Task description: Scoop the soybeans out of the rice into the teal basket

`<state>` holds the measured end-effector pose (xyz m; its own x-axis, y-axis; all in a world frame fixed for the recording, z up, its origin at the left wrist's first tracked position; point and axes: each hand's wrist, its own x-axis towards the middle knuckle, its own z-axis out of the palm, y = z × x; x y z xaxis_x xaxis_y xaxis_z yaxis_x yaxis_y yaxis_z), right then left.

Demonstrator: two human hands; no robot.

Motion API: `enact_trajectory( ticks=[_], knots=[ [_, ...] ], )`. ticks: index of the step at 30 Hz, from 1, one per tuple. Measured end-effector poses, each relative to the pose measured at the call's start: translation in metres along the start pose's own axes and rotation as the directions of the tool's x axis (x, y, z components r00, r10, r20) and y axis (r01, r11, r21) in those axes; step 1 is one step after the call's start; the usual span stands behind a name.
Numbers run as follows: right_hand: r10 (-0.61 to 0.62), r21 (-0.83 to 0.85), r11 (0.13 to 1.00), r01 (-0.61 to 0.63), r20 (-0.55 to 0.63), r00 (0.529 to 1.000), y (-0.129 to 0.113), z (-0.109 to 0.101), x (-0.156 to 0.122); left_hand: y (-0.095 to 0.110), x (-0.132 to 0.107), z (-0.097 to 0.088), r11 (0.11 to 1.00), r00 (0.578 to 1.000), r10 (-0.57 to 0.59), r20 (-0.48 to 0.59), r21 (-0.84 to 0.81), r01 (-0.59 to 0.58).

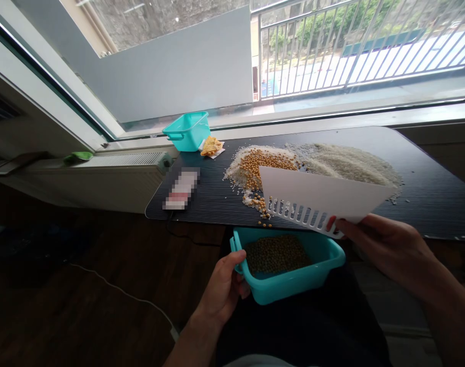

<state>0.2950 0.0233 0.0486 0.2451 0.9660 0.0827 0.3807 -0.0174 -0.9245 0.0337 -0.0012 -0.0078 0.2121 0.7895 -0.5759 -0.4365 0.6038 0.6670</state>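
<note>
My left hand [226, 285] grips the left handle of a turquoise plastic basin [289, 290], held at the table's front edge above my lap. Small dark greenish beans [276, 253] cover part of its bottom. Pinched in my right hand [388, 244] is a white slotted plastic sheet [324, 196], tilted over the table edge and the basin's back rim. Behind the sheet lie yellow soybeans [261, 165] mixed with white grains. To their right spreads a wide heap of pale rice-like grains [350, 163], partly hidden by the sheet.
A second turquoise basin [190, 132] stands at the table's back left, beside a crumpled yellow item on white paper [212, 147]. A blurred-out flat device [182, 189] with a cable lies on the dark table [217, 204]. Behind are a window and a radiator [129, 160].
</note>
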Motion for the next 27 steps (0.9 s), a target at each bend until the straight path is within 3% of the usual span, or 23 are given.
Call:
enact_trajectory(
  ticks=[8,14,23,27],
  knots=[
    [-0.003,-0.006,1.000,0.003,0.062,0.998,-0.0021,0.0010,-0.0007,0.0022,-0.0016,0.0016,1.000,1.000,0.000,0.011,-0.017,0.000],
    [-0.012,0.018,1.000,0.011,0.035,0.999,-0.0057,0.0014,-0.0005,0.0026,-0.0014,0.0020,1.000,1.000,-0.003,-0.002,-0.025,0.003],
    [-0.058,0.032,0.998,0.054,0.130,0.990,-0.0068,0.0029,-0.0016,0.0017,0.0000,-0.0005,1.000,1.000,0.006,0.018,-0.029,-0.006],
    [-0.062,0.003,0.998,0.062,0.097,0.993,-0.0032,-0.0021,-0.0029,0.0017,0.0000,-0.0008,1.000,1.000,0.012,0.023,-0.025,-0.011]
  ],
)
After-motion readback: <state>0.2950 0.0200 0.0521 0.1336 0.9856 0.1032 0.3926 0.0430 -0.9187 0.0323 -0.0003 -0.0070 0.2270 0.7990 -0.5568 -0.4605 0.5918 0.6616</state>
